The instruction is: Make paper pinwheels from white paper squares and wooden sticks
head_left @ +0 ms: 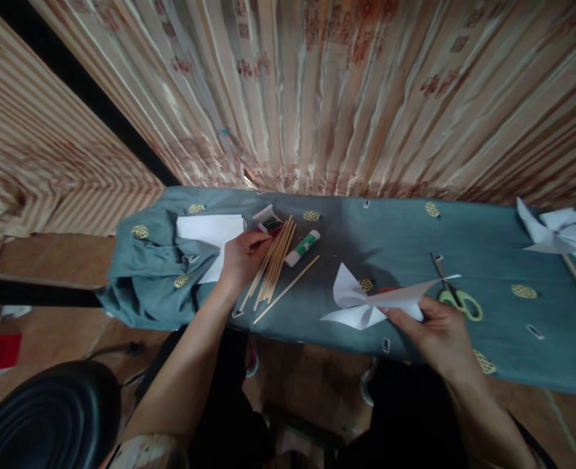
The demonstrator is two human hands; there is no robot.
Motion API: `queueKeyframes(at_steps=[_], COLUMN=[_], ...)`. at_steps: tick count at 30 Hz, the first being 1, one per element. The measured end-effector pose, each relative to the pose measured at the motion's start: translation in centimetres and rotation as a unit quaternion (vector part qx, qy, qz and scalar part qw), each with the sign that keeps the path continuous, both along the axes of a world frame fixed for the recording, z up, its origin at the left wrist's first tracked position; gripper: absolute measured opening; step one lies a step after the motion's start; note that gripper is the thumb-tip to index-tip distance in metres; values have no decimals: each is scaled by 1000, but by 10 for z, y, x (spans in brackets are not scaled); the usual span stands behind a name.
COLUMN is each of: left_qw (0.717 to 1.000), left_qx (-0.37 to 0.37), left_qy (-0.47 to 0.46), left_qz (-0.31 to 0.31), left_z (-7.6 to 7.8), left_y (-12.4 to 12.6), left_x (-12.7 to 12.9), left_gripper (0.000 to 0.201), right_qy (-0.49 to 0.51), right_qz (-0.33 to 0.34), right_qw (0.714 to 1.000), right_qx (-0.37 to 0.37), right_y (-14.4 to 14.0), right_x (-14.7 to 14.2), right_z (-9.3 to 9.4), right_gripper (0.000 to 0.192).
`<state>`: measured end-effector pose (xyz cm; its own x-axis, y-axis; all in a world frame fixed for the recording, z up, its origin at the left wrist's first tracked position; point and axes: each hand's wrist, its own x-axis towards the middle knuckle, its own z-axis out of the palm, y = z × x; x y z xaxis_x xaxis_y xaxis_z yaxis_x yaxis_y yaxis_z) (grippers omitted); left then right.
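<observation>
My right hand (pixel 439 329) is closed on a white paper pinwheel (pixel 359 303), its folded blades spread out to the left of the fingers. My left hand (pixel 244 259) reaches to a small box with a raised lid (pixel 270 223). Its fingertips are pinched together beside the box, and whatever may be between them is too small to see. Touching or just next to that hand lies a bundle of thin wooden sticks (pixel 275 260). One loose stick (pixel 288 288) lies apart from them. A green and white glue stick (pixel 302 247) is just right of the bundle.
White paper sheets (pixel 210 228) lie left on the green cloth (pixel 395 234). Scissors with light green handles (pixel 459 301) rest beyond my right hand. Another pinwheel on a stick (pixel 559 231) lies far right. A pleated curtain (pixel 346 98) hangs behind; a black round object (pixel 48 417) stands lower left.
</observation>
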<state>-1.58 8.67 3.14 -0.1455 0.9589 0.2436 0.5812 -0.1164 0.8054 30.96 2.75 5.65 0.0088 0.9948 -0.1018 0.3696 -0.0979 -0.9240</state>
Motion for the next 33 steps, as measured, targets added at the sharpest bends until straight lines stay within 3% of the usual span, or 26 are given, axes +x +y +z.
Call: queueKeyframes(at_steps=[7, 11, 15, 19, 23, 26, 28, 31, 33], left_qw=[998, 995, 959, 923, 917, 932, 956, 976, 951], left_qx=[-1, -11, -47, -76, -114, -144, -146, -146, -184], left_qy=[57, 83, 230, 330, 336, 292, 201, -36, -203], left_qz=[25, -62, -157, -185, -183, -160, -158, -157, -145], left_z=[-3, -6, -6, -5, -3, 0, 2, 4, 6], left_y=[-7, -15, -27, -37, -39, -37, -37, -41, -45], left_x=[-16, 6, 38, 53, 53, 53, 56, 67, 77], left_gripper=[17, 17, 14, 18, 16, 17, 17, 14, 19], right_qy=[-25, -40, -53, -60, -63, -67, -69, -74, -75], right_qz=[21, 40, 76, 115, 132, 125, 118, 121, 131], right_qw=[999, 998, 994, 988, 984, 983, 982, 974, 963], right_qx=[-2, 22, 59, 88, 103, 113, 127, 178, 224], right_y=[-2, -4, -7, -10, -11, -13, -14, -18, -19], right_x=[3, -1, -10, -14, -13, -12, -12, -12, -12], right_z=[-3, -2, -2, -3, -2, 0, 1, 3, 5], right_gripper=[24, 23, 18, 15, 15, 15, 14, 18, 23])
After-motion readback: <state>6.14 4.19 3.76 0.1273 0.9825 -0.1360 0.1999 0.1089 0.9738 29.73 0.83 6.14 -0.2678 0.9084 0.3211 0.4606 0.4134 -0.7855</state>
